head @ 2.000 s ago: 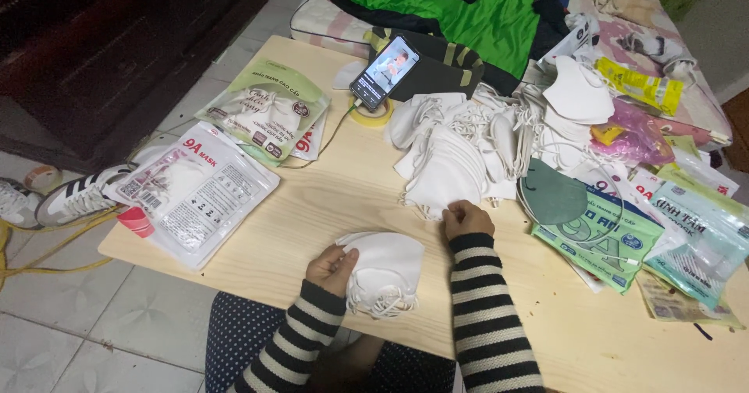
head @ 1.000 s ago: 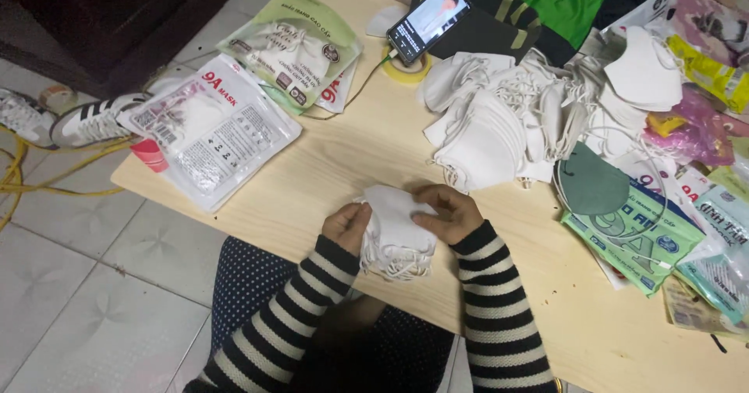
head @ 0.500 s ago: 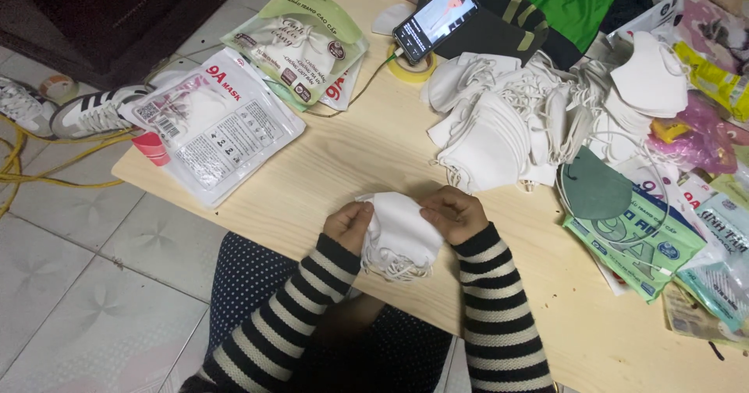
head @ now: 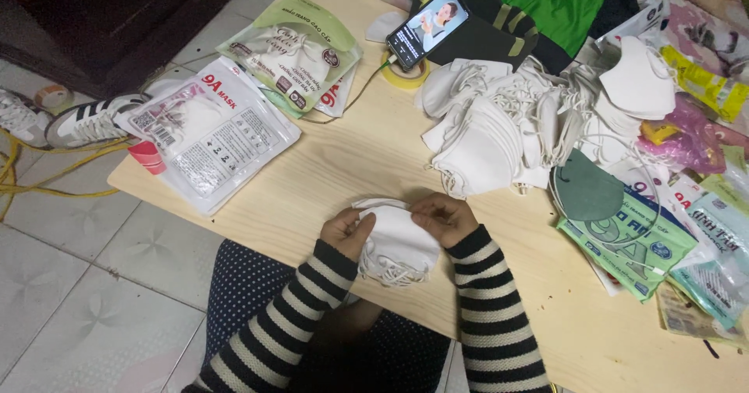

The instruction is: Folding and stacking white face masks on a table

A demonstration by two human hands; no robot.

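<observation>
A low, pale wooden table (head: 328, 167) fills the middle and right of the frame. Grey patterned floor tiles (head: 86, 284) cover the lower left. Dark wooden furniture (head: 117, 10) stands at the upper left, in dim, even light.

Left hand (head: 346, 233) and right hand (head: 445, 217) curl close together, fingers bent in a pinching grip.

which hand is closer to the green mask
Right. The right hand grips the white mask stack just left of the green mask; the left hand holds the stack's far side, farther away.
</observation>
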